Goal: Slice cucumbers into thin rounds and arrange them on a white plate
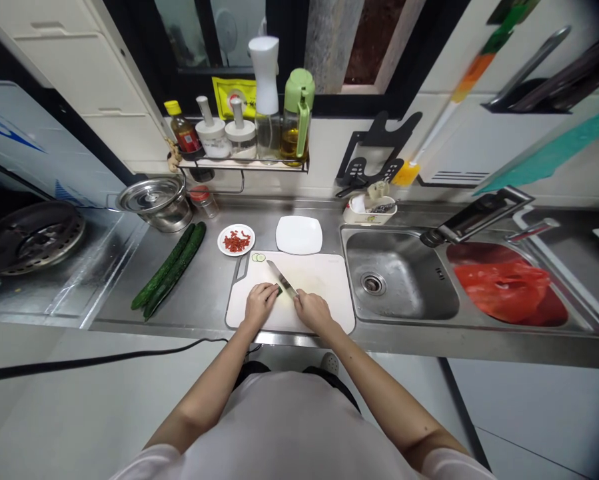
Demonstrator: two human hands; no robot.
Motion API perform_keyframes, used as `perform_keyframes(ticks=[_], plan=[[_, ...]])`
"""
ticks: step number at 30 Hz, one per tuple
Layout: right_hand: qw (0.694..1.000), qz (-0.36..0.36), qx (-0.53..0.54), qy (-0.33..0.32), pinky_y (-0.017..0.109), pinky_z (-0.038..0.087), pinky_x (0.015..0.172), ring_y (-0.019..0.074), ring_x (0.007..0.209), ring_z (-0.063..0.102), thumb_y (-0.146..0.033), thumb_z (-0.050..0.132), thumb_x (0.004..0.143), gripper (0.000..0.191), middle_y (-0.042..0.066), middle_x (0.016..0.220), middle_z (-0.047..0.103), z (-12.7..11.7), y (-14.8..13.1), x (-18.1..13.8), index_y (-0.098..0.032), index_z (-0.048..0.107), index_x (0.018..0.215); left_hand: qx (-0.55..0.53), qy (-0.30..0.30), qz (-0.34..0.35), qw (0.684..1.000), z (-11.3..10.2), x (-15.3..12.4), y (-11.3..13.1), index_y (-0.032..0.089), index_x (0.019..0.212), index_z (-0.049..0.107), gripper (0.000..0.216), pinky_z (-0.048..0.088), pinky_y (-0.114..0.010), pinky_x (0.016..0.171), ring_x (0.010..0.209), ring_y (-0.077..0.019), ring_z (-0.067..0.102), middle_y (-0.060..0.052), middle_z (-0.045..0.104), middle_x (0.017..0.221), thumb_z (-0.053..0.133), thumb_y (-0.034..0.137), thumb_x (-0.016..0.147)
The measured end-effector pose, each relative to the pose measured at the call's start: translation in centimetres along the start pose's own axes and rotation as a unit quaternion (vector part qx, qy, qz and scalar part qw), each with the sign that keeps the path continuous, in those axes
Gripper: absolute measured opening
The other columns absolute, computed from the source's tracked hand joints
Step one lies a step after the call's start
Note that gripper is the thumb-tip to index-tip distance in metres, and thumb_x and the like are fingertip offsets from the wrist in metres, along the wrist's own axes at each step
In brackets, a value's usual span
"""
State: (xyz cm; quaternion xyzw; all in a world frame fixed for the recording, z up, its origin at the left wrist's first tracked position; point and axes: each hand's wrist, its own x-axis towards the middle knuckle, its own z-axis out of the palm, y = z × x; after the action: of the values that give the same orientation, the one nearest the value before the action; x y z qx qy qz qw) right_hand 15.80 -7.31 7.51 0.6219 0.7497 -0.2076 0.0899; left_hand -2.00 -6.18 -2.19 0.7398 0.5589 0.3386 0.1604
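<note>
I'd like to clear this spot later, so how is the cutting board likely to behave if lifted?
The cutting board is probably stiff, as it lies flat with straight edges. Gripped at the handle slot in its left end, it would likely feel unwieldy, being broad. Cucumber slices near its far-left corner may slide if it tilts.

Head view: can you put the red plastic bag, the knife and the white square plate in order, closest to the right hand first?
1. Knife: in the right hand, over the cutting board.
2. White square plate: ahead, by the board's far edge.
3. Red plastic bag: away to the right, in the right sink basin.
</note>
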Motion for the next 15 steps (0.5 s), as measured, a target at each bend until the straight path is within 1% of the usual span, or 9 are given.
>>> perform_keyframes(ticks=[3,9,15], plan=[[1.000,-0.006,-0.003,-0.006,0.029,0.042,0.075,0.0221,0.093,0.065,-0.027,0.031,0.097,0.029,0.012,0.097,0.069,-0.05,-0.21,0.10,-0.016,0.053,0.112,-0.004,0.008,0.005,1.000,0.18,-0.08,-0.16,0.024,0.105,0.070,0.026,0.049,-0.032,0.088,0.096,-0.0163,0.060,-0.006,0.067,0.099,0.049,0.031,0.092],[1.000,-0.007,-0.006,-0.026,0.028,0.042,0.076,0.0213,0.095,0.064,-0.026,0.031,0.097,0.027,0.012,0.098,0.068,-0.15,-0.70,0.17,-0.016,0.052,0.112,0.001,0.001,-0.004,1.000,0.56,-0.17,-0.53,0.024,0.104,0.070,0.025,0.049,-0.034,0.089,0.096,-0.0171,0.060,-0.007,0.067,0.100,0.049,0.031,0.092],[1.000,-0.008,-0.006,-0.024,0.028,0.042,0.076,0.0215,0.095,0.064,-0.026,0.030,0.098,0.028,0.012,0.097,0.068,-0.04,-0.69,0.03,-0.016,0.052,0.112,-0.003,0.009,0.006,1.000,0.76,-0.32,-0.66,0.023,0.103,0.070,0.025,0.049,-0.033,0.090,0.097,-0.0169,0.059,-0.006,0.068,0.100,0.049,0.030,0.092]])
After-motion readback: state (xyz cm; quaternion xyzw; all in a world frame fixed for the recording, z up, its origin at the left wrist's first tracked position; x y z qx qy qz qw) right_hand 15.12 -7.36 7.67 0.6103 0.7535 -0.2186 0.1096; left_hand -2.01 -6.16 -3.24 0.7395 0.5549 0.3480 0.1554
